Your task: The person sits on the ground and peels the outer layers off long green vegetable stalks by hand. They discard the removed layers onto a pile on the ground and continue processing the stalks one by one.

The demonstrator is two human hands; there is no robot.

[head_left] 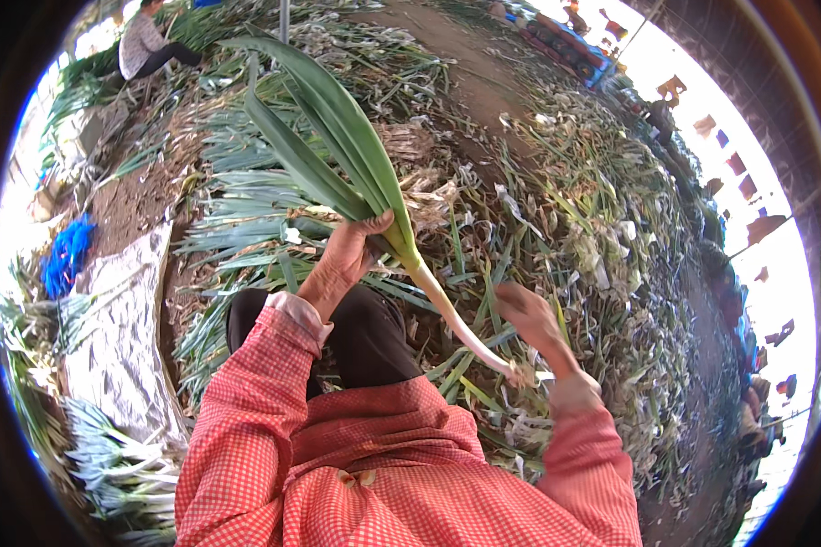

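Observation:
My left hand [351, 256] is closed around a large leek [427, 273] where its green leaves meet the pale stem. The leaves fan out beyond the hand, and the curved white stem runs down to the right, ending in a root tuft. My right hand [530, 318] is raised just above and right of the roots, apart from the stem; it is blurred, with fingers curled, and whether it holds anything cannot be told. Leeks laid in rows [246, 198] lie on the ground beyond my knees.
Leaf trimmings [588, 253] cover the ground to the right. At the left are a pale crumpled sheet [126, 328], blue twine-like material [68, 256] and a pile of white-stemmed leeks [126, 472]. A thin pole [284, 20] stands ahead. Another person [147, 44] sits at the far left.

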